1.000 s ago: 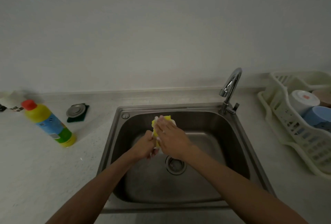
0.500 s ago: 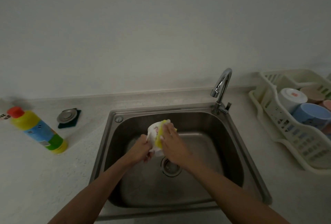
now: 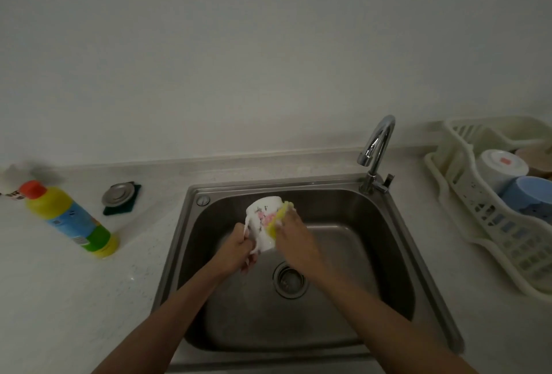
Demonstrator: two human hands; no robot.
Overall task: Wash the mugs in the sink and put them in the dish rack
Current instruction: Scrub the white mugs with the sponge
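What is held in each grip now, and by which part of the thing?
The left grip holds the white mug by its handle. The right grip holds the yellow sponge, pressed against the mug's side.

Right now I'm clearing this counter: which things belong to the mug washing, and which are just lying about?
In use: mug in left hand, sponge in right hand, sink, tap, rack.
Lying about: bottle, plug, green pad.
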